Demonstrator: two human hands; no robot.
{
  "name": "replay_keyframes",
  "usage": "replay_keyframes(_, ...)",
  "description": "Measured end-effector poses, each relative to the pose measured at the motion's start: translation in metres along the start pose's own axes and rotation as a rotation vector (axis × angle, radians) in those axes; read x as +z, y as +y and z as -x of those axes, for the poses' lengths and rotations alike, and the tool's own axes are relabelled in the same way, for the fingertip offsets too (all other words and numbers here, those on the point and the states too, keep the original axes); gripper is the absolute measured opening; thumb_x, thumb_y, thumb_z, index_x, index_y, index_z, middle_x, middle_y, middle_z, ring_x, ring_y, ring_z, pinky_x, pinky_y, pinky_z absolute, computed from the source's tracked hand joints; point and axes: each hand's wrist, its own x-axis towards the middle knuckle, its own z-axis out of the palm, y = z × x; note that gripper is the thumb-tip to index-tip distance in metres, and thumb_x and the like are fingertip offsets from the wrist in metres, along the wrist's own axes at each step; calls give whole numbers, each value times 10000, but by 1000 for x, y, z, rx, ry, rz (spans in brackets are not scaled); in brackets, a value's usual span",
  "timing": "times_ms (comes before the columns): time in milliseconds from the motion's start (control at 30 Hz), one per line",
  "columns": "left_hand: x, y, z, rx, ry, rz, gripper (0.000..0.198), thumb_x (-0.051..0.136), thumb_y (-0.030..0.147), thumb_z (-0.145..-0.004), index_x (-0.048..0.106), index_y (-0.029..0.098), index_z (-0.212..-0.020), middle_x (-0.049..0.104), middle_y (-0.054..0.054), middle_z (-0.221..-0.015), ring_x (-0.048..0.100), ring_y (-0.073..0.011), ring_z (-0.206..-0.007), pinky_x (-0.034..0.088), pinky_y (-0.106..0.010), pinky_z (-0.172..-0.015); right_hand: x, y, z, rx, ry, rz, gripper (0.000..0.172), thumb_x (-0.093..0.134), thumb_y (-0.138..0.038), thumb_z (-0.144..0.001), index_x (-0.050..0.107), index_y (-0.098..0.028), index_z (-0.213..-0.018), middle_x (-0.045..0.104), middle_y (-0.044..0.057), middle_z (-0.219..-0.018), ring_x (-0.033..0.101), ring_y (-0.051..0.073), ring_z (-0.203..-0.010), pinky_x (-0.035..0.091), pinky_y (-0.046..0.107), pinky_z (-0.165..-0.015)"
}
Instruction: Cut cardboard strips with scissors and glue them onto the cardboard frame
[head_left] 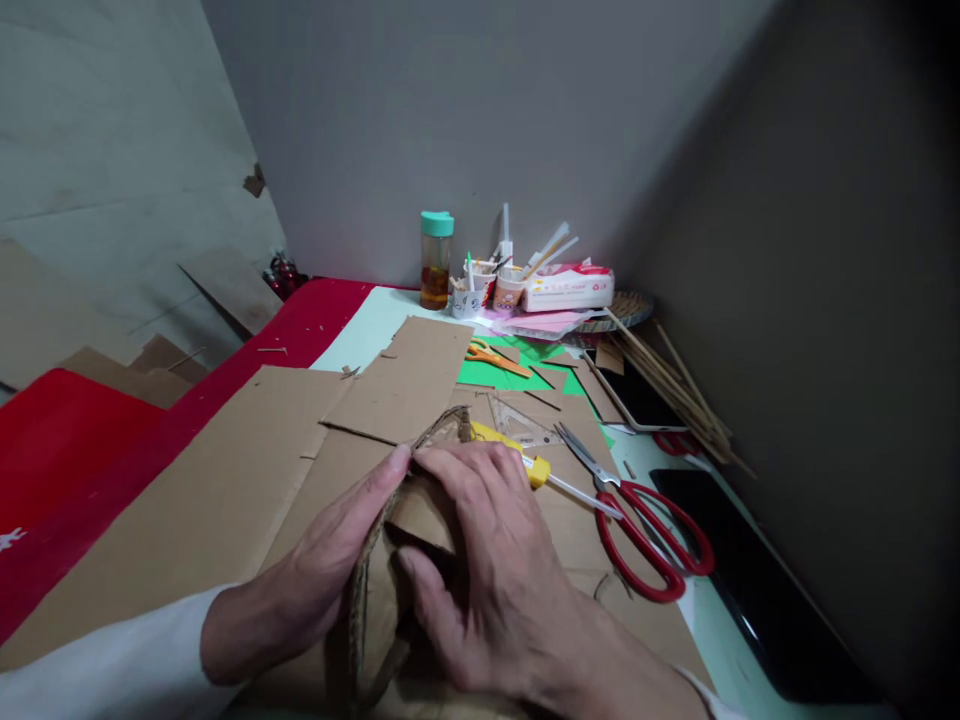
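Observation:
A bent cardboard piece (426,515) with a curved, corrugated edge stands on end in front of me. My left hand (307,565) lies along its left outer side, fingers together and pressed against the cardboard near the top. From the right, my right hand (502,550) grips the same piece, its fingers over the upper edge and its thumb at the inner side. The lower part of the piece is partly hidden by shadow and hands. Just beyond my right hand lies a yellow tool (538,470) with a whitish rod, beside red-handled scissors (645,530).
Flat cardboard sheets (217,470) cover much of the table. Farther back are orange scissors (499,357), a clear set square (525,425), a teal-lidded bottle (436,262), paper cups (508,290) and a tissue pack (570,288). Wooden sticks (675,385) and a black panel (765,590) lie right.

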Motion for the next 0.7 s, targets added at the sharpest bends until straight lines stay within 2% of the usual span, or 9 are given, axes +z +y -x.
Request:
replay_keyframes(67,3,4,-1,-38,-49,64,331,636,405,-946,738,250,-1221,715,-25,-1345,379,-253,-1489,217,-368,-1248,-9,-1,0,15,27,-62,590,629,-245,-858,423,-94,-1390,585,165,-1288,514,289,-1182,433,483,-1027)
replay_keyframes(133,7,10,-2,-125,-124,180,415,577,440,-973,692,219,-1304,742,-74,-1294,513,-289,-1396,323,-415,-1205,-15,-1,1,72,50,-112,601,614,-281,-887,396,-131,-1427,550,140,-1338,494,275,-1238,435,464,-1053)
replay_keyframes(200,10,15,-3,-212,-180,285,467,553,458,-977,672,183,-1335,779,-114,-1202,636,-321,-1263,429,-447,-1132,-17,0,2,160,84,-135,540,569,-281,-925,410,-158,-1426,545,128,-1352,514,265,-1247,453,456,-1051)
replay_keyframes(300,10,23,-6,-264,-149,351,498,512,434,-993,643,133,-1368,806,-144,-1100,726,-335,-1103,510,-463,-1046,-12,5,3,292,153,-122,412,533,-252,-963,466,-192,-1366,597,120,-1299,593,251,-1183,514,432,-989)
replay_keyframes(400,9,28,-10,-207,-82,376,504,450,392,-1021,571,140,-1441,790,-150,-1149,742,-329,-1065,523,-473,-1027,-5,10,2,341,191,-78,287,532,-247,-979,533,-210,-1263,673,95,-1167,669,230,-1056,574,381,-884)
replay_keyframes(500,8,29,-14,-75,-56,401,517,464,352,-1024,475,195,-1516,747,-133,-1263,724,-314,-1110,495,-468,-1064,-2,12,1,339,177,-64,203,529,-269,-991,583,-207,-1177,714,75,-1053,712,207,-920,604,322,-776)
replay_keyframes(600,7,26,-16,51,-92,405,568,541,317,-999,418,250,-1549,706,-105,-1345,673,-300,-1207,438,-446,-1125,-2,12,2,334,145,-72,238,530,-289,-996,613,-194,-1197,749,84,-1033,740,210,-876,617,319,-754)
replay_keyframes(700,5,23,-15,105,-168,367,595,623,277,-959,449,263,-1527,675,-97,-1393,580,-301,-1328,377,-426,-1172,-4,10,2,326,130,-31,314,532,-324,-988,628,-151,-1232,765,128,-1022,753,248,-867,629,368,-740)
